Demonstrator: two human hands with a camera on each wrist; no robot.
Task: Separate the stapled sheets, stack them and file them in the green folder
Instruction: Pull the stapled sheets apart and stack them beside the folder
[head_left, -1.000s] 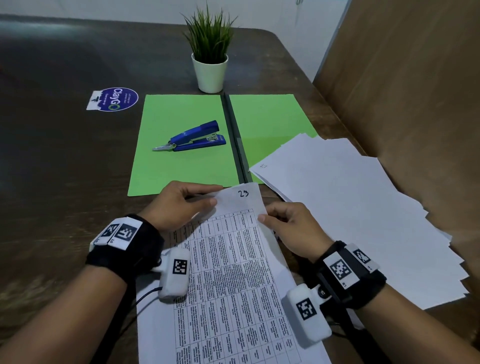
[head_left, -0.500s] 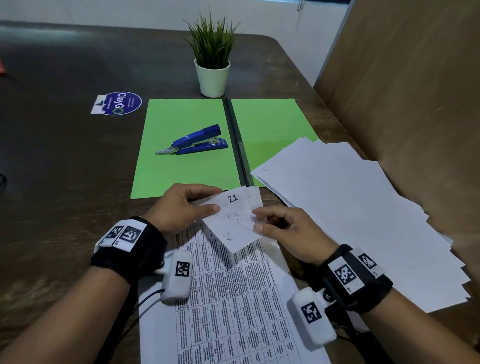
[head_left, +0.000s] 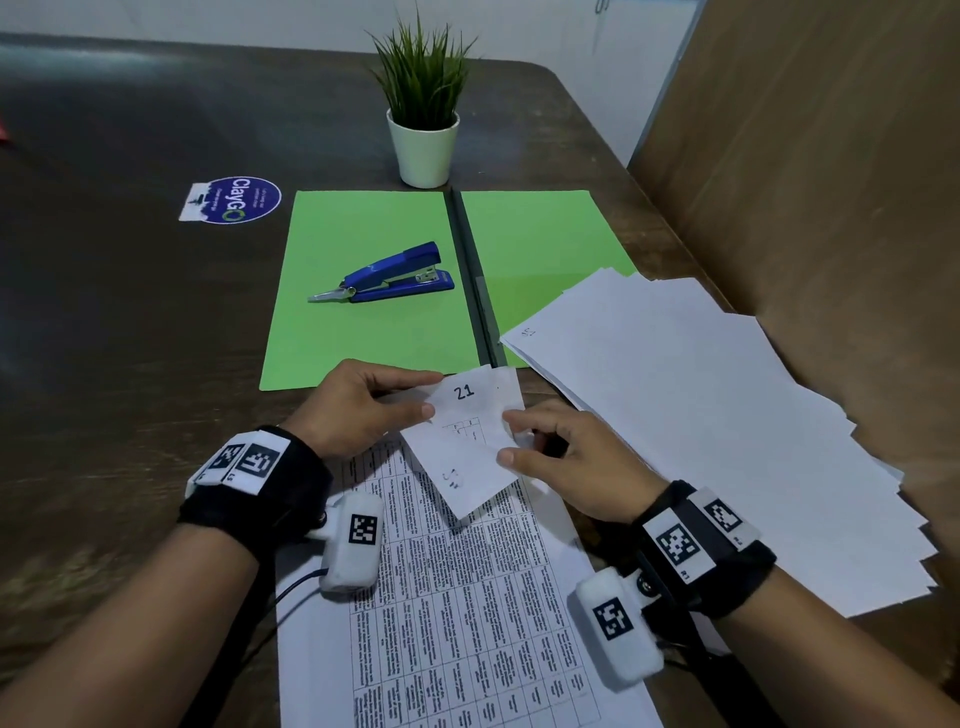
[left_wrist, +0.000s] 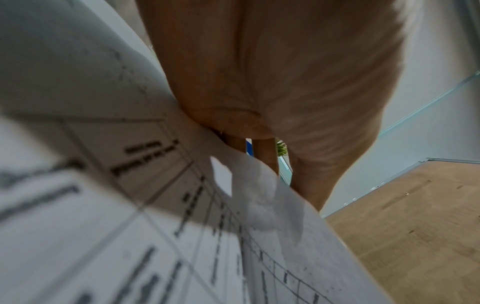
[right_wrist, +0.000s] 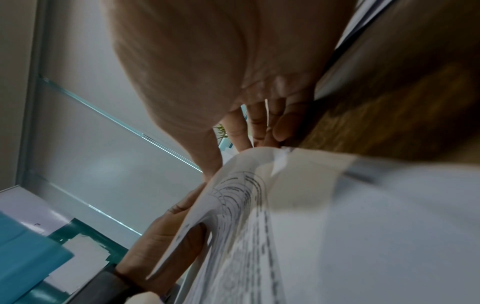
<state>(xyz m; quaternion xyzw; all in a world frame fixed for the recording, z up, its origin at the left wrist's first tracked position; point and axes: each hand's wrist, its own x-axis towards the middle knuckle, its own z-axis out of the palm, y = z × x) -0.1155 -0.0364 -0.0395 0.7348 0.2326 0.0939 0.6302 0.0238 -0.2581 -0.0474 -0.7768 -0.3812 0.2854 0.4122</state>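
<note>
Fingers (head_left: 415, 410) of both hands pinch stapled sheets (head_left: 467, 597) at folded-back far corner; thin, limp, tear-prone near staple.

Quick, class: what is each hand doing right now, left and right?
Left hand: pinches the top corner of the stapled sheets.
Right hand: pinches the folded-back top sheet, the underlying page marked 21 showing.

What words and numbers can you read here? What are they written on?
"21": handwritten on the sheet under the folded-back corner, which both hands pinch.
"ClayGO": on the blue sticker on the table; its smaller words are too small to read.
Printed table on the top sheet: too small to read.
Handwritten mark on the corner of the paper pile: too small to tell.
</note>
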